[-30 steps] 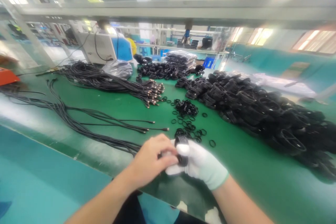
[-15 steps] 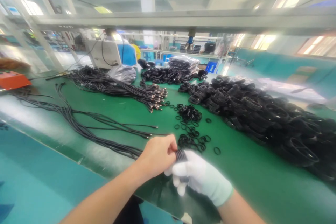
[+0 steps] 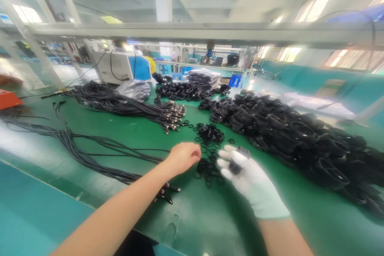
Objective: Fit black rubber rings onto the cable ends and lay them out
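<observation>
My right hand (image 3: 252, 184), in a white glove, is closed around a small coiled black cable (image 3: 235, 167). The thumb crosses the coil, whose ribbed loops show on both sides of it. My bare left hand (image 3: 183, 159) is beside the loose black rings (image 3: 207, 168), its fingers curled and pressed together. Whatever lies between those fingertips is hidden. Under the left forearm, dark cable ends with plugs (image 3: 168, 194) stick out. A second heap of small rings (image 3: 211, 133) lies just beyond.
A big pile of coiled black cables (image 3: 288, 136) covers the right of the green table (image 3: 192, 224). Long straight cables (image 3: 99, 164) stretch across the left, with a thicker bundle (image 3: 132, 108) behind. A white and blue machine (image 3: 117, 66) stands at the back.
My hands have parted. The left has let go of the coil and moved slightly left and up to the rings; the right has moved right and up with the coil, palm turned more upward.
</observation>
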Available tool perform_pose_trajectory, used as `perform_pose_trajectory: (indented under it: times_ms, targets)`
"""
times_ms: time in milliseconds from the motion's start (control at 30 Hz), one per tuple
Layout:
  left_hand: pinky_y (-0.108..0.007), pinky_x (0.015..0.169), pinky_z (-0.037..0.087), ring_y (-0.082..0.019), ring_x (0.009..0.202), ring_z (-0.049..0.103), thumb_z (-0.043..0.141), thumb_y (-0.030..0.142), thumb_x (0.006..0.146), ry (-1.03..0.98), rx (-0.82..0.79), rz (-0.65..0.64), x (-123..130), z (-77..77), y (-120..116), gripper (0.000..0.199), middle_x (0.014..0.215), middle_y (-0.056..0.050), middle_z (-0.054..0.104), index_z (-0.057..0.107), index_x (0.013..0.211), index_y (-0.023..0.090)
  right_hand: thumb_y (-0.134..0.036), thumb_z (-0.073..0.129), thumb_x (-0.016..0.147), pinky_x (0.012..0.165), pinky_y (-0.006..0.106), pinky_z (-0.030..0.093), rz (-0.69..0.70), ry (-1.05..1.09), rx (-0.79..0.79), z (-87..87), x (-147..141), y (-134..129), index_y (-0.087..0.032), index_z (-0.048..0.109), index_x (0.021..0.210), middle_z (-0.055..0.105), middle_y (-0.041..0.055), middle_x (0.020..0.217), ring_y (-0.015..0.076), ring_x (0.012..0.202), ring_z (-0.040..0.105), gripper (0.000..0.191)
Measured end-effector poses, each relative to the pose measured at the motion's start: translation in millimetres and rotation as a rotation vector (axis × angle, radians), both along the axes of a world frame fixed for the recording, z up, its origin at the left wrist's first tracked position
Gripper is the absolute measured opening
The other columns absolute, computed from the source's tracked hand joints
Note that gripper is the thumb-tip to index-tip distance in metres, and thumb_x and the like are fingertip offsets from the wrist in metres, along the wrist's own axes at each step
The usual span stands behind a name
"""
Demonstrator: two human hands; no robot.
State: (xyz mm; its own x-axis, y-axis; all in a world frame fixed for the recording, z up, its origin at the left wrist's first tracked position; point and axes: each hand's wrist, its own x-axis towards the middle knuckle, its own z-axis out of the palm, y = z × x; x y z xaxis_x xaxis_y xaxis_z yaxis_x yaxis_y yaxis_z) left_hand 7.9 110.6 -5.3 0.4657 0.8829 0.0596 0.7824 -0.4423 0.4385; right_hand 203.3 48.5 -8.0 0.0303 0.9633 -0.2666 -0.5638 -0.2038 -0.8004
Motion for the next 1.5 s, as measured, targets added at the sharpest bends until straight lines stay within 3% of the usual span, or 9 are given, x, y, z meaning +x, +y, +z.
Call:
perform_pose_trajectory:
  times_ms: [333,467,700,933,1067,1200,1300,1367,1500]
  targets:
    - [-0.028,0.069,0.042,-0.021,0.077,0.06,0.056,0.019,0.072,0.164,-0.03,0.01,-1.5,-2.6,0.3,0.01,0.078,-0.002,0.066,0.065,0.075,0.024,-0.026,0.072,0.072,0.046,0.022,0.047,0.058,0.024,0.099,-2.8,-3.3,0.2,-0.016,0.057,0.103,0.067,0.0096,0.092,0.0151,0.064,0.062,0.036]
    - [-0.028,0.067,0.041,-0.019,0.076,0.059,0.05,0.023,0.078,0.149,-0.019,0.083,-19.7,4.2,-12.4,0.015,0.081,-0.002,0.066,0.063,0.086,0.024,-0.025,0.069,0.075,0.046,0.021,0.045,0.096,0.021,0.096,-0.8,-4.1,-1.4,-0.014,0.056,0.103,0.066,0.011,0.092,0.0136,0.064,0.06,0.033]
    - [-0.026,0.072,0.04,-0.018,0.079,0.058,0.051,0.018,0.077,0.075,-0.024,0.083,-18.1,-9.1,-38.8,0.008,0.082,-0.002,0.061,0.058,0.076,0.021,-0.023,0.068,0.074,0.041,0.019,0.042,0.162,-0.06,0.081,-2.7,-17.8,-7.4,-0.014,0.052,0.106,0.066,0.0089,0.087,0.0113,0.059,0.057,0.037]
    - [-0.023,0.063,0.041,-0.011,0.061,0.05,0.046,0.026,0.08,-0.805,-0.567,0.073,-6.8,0.8,-61.4,0.011,0.068,0.002,0.052,0.048,0.077,0.016,-0.025,0.075,0.06,0.033,0.021,0.039,0.177,-0.27,0.116,-8.9,-50.2,-9.8,-0.014,0.047,0.103,0.063,0.0017,0.073,0.0097,0.042,0.051,0.053]
    - [-0.022,0.056,0.036,-0.01,0.057,0.046,0.048,0.028,0.081,-0.838,-0.502,0.136,4.2,-15.2,-68.5,0.015,0.063,0.003,0.05,0.049,0.073,0.016,-0.026,0.071,0.065,0.03,0.016,0.03,0.12,-0.189,0.105,-16.8,-54.7,-12.4,-0.015,0.047,0.099,0.054,-0.006,0.052,0.0062,0.032,0.042,0.042]
    - [-0.02,0.051,0.033,-0.009,0.052,0.044,0.048,0.032,0.083,-1.033,-0.588,0.095,-0.3,-13.1,-74.4,0.019,0.063,0.003,0.051,0.048,0.073,0.016,-0.024,0.071,0.063,0.036,0.012,0.035,0.411,0.33,0.075,-20.6,-47.0,-14.7,-0.018,0.051,0.095,0.054,-0.0038,0.061,0.0051,0.045,0.049,0.039]
    - [-0.019,0.042,0.027,-0.004,0.041,0.038,0.046,0.036,0.082,-1.317,-0.811,-0.068,-15.3,0.7,-78.5,0.02,0.076,0.0,0.056,0.046,0.077,0.017,-0.024,0.073,0.059,0.028,0.015,0.036,0.683,0.401,0.227,-17.3,-43.1,-13.9,-0.017,0.053,0.088,0.054,-0.0026,0.065,0.0071,0.039,0.05,0.035]
    - [-0.019,0.04,0.023,-0.003,0.038,0.036,0.048,0.037,0.079,-1.237,-0.865,-0.19,-26.6,8.3,-78.1,0.02,0.075,0.0,0.059,0.044,0.075,0.017,-0.02,0.073,0.057,0.025,0.017,0.037,0.769,0.323,0.284,-13.1,-42.6,-14.6,-0.016,0.054,0.087,0.055,-0.002,0.064,0.0093,0.035,0.051,0.036]
    - [-0.019,0.05,0.03,-0.009,0.053,0.046,0.049,0.024,0.077,-0.555,-0.664,-0.17,-42.6,18.5,-73.3,0.007,0.066,0.002,0.062,0.051,0.076,0.018,-0.01,0.067,0.056,0.027,0.015,0.037,0.727,0.032,0.272,-5.7,-44.3,-21.1,-0.014,0.053,0.09,0.056,-0.0038,0.055,0.0092,0.034,0.051,0.037]
